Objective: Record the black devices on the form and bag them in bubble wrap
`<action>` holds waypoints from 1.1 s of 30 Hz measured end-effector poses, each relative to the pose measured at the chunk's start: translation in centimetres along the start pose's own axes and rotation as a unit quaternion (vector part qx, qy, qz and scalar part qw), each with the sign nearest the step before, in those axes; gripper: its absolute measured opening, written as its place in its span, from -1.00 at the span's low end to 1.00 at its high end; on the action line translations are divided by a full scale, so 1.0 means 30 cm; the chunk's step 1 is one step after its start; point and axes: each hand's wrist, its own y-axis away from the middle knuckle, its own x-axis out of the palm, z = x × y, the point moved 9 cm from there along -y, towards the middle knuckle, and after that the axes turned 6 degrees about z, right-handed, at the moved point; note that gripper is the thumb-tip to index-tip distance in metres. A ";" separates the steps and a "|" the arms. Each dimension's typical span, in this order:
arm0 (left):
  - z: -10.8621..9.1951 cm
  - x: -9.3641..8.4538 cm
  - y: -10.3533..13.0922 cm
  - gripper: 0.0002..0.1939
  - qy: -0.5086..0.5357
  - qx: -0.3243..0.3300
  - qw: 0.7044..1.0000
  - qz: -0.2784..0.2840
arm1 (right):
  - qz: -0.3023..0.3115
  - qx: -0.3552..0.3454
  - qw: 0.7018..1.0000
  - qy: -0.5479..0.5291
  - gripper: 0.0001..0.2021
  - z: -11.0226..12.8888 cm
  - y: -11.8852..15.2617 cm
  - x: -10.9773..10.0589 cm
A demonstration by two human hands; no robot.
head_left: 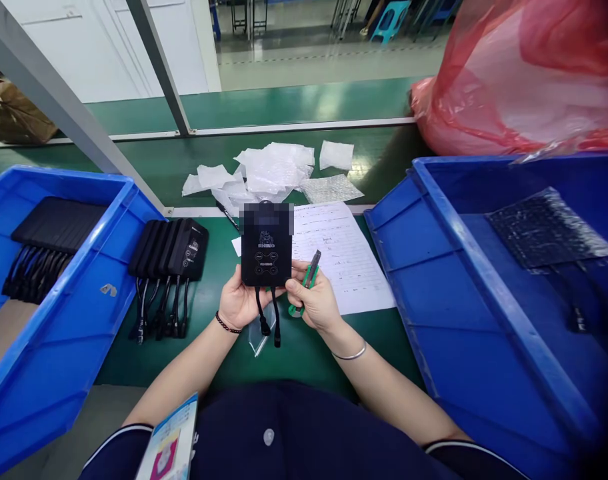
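My left hand (pixel 239 303) is closed on the lower left edge of a black control box (pixel 267 257), held upright over the table. The box has a RHINO logo, several buttons on its front and two short cables with plugs hanging below; its upper part is blurred out. My right hand (pixel 314 299) grips a green utility knife (pixel 310 275) that points up, and its fingers reach the box's lower right corner. Beneath the cables lies a clear plastic bag (pixel 258 333). To the left, several similar black boxes (pixel 169 248) stand in a row, cables toward me.
Blue bins flank the table: the left bin (pixel 84 357) holds more black boxes (pixel 59 223), the right bin (pixel 409 280) a bubble-wrapped unit (pixel 551 227). A written sheet (pixel 341 260), a pen (pixel 226 215) and bubble-wrap pieces (pixel 279 170) lie ahead. A red plastic bag (pixel 524 80) sits back right.
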 end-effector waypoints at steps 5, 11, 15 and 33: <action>0.000 -0.007 0.001 -0.45 -0.002 -0.002 1.000 -0.003 | -0.005 -0.003 1.000 -0.010 -0.54 -0.005 -0.001 -0.008; 0.000 -0.007 0.002 -0.44 0.018 -0.005 1.000 0.005 | -0.001 -0.014 1.000 -0.017 -0.56 -0.022 0.000 -0.012; 0.000 -0.011 0.003 -0.45 0.018 -0.003 1.000 -0.001 | 0.001 -0.021 1.000 -0.019 -0.57 -0.026 0.000 -0.012; 0.001 -0.019 0.002 -0.46 0.032 -0.007 0.999 -0.019 | 0.002 -0.028 1.000 0.002 -0.55 -0.014 -0.002 -0.007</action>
